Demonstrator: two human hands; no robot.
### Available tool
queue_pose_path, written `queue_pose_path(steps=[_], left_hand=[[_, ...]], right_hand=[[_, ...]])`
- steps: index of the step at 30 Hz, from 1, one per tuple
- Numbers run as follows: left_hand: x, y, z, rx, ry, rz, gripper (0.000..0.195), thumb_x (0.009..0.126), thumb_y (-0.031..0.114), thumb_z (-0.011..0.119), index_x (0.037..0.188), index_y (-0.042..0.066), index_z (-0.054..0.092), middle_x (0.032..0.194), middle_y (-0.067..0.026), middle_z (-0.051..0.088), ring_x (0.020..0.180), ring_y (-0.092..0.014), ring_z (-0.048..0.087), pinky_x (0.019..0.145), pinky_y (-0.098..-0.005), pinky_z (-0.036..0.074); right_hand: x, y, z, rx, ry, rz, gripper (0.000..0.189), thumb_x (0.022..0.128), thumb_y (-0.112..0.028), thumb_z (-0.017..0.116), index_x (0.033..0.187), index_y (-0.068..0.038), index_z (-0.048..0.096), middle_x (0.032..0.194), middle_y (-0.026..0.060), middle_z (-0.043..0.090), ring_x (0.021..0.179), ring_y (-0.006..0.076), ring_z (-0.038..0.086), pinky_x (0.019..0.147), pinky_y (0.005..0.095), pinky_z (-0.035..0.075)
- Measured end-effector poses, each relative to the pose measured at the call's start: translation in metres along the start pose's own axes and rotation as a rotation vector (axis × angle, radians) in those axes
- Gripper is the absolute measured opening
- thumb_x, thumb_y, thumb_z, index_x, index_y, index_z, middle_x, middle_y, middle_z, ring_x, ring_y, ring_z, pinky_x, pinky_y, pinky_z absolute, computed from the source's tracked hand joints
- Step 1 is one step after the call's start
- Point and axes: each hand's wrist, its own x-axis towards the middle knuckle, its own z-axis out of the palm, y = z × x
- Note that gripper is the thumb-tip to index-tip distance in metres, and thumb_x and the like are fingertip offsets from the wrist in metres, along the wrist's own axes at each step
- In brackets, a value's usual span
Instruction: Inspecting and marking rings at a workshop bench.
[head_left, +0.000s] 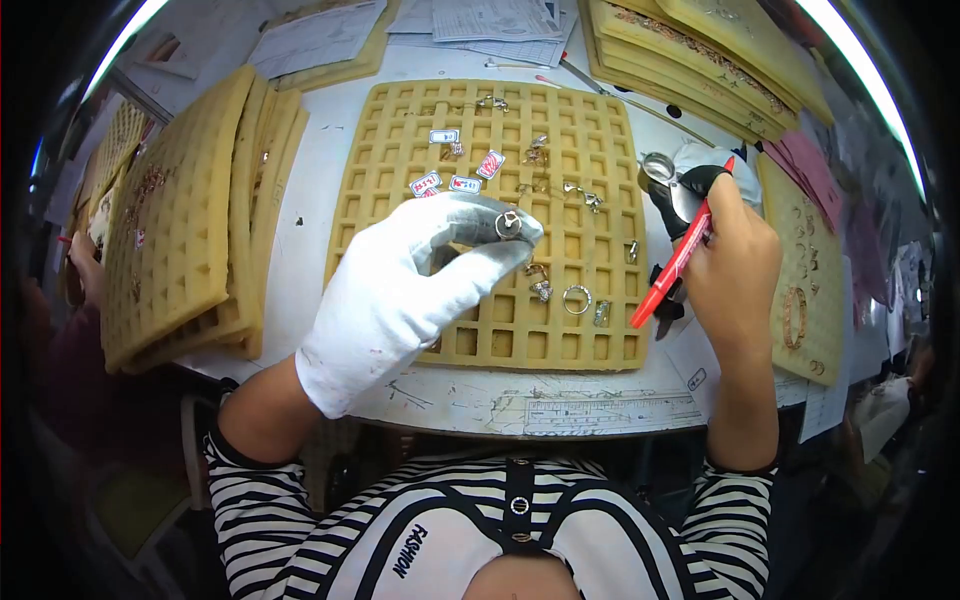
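Observation:
My left hand, in a white glove with greyed fingertips, pinches a small silver-coloured ring between thumb and fingers. Below it lies a yellow foam tray of square pockets. My right hand grips a red pen, its lower end slanting toward the tray's right edge. At that hand's fingers is a folding loupe with a round lens; black coverings show on its fingers. On the tray rest a stone-set ring, other small jewellery pieces and several handwritten tags.
Foam trays lean in a stack at left; more are piled at back right. Another tray with rings and a bangle stands right. Papers lie behind, a ruler at the front edge. Another person's hand shows far left.

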Motion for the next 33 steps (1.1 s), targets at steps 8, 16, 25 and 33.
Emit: queue_pose_path(steps=[8,16,25,33], left_hand=[[0.008,0.008,-0.019,-0.039,0.148,-0.051,0.026,0.094,0.025,0.052,0.097,0.000,0.062,0.085,-0.0034,0.063,0.076,-0.009,0.057,0.065,-0.0215,0.044],[0.014,-0.003,-0.025,-0.101,0.175,0.038,0.033,0.094,0.036,0.052,0.084,0.005,0.060,0.077,-0.0009,0.058,0.071,-0.008,0.054,0.064,-0.0232,0.043],[0.016,-0.009,-0.030,0.054,0.216,0.117,0.037,0.095,0.036,0.051,0.085,0.002,0.062,0.076,-0.0031,0.060,0.070,-0.010,0.054,0.064,-0.0244,0.044],[0.019,-0.015,-0.034,0.192,0.222,0.265,0.036,0.096,0.031,0.050,0.101,-0.002,0.063,0.083,-0.0064,0.064,0.067,-0.011,0.055,0.065,-0.0254,0.045]], right_hand=[[-0.003,0.019,0.009,-0.360,-0.396,0.245,0.009,0.073,-0.005,0.059,0.080,-0.002,0.054,0.064,0.0211,0.059,0.063,0.0376,0.060,0.054,0.0466,0.044],[-0.002,0.010,0.001,-0.347,-0.405,0.225,0.012,0.074,-0.003,0.058,0.086,-0.002,0.055,0.067,0.0190,0.059,0.063,0.0378,0.058,0.054,0.0462,0.041],[0.003,-0.065,0.018,0.441,-0.372,-0.426,0.028,0.067,-0.003,0.066,0.095,-0.002,0.066,0.056,0.0102,0.051,0.049,0.0255,0.052,0.047,0.0349,0.039],[0.000,-0.098,0.036,0.250,-0.500,-0.584,0.016,0.060,-0.011,0.061,0.065,-0.009,0.046,0.051,0.0043,0.045,0.048,0.0241,0.053,0.045,0.0373,0.041]])
